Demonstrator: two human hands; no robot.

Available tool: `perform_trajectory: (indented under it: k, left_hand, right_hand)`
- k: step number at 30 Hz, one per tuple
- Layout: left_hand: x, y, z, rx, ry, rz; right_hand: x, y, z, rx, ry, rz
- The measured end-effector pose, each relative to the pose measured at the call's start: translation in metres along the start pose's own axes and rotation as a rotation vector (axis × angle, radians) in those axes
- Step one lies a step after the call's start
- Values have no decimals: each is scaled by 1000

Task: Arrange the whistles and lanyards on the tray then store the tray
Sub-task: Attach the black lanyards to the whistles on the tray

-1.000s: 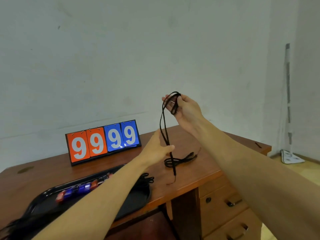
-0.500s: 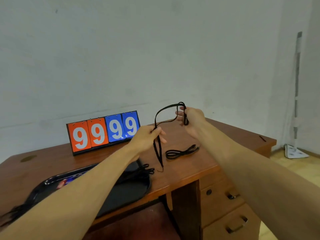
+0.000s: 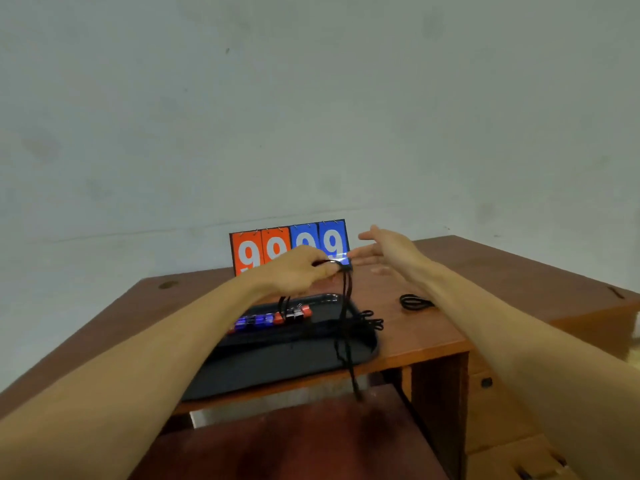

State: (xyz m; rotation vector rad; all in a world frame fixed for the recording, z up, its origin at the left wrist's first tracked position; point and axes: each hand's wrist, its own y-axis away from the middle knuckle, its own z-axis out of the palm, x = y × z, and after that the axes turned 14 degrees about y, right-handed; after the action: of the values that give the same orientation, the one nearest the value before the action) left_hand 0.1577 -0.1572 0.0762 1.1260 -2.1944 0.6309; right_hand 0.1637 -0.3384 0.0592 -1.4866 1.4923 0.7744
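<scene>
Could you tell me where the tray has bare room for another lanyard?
The tray's near half is bare, between the whistle row and the desk's front edge. Its right end is crowded with piled lanyards, and the left hand's held lanyard dangles there.

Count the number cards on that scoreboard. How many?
4, side by side at the back of the desk: outer orange card, inner orange card, inner blue card, outer blue card. The left hand, holding a lanyard, hides part of some.
</scene>
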Motion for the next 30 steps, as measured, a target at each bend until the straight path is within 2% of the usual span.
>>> perform_trajectory:
  k: [3, 7, 10, 17, 20, 25, 30]
  left_hand:
    - [-9, 20, -8, 16, 18, -45]
    - [-22, 41, -25, 79, 230, -148]
    - [-42, 51, -41, 137, 268, -195]
    - [-88, 72, -61, 243, 321, -196]
    - [-99, 82, -67, 245, 366, -181]
    - [-130, 99, -76, 217, 285, -211]
    - [-152, 109, -77, 231, 247, -235]
  right_hand:
    - [-7, 10, 40, -155, -71, 4]
    - [-14, 19, 79, -394, -118, -8]
    - [-16, 17, 100, -548, -176, -23]
    - [-16, 14, 139, -766, -49, -155]
    - [-17, 6, 149, -746, -79, -177]
    - [-5, -13, 152, -575, -116, -82]
    - [13, -23, 148, -524, 44, -78]
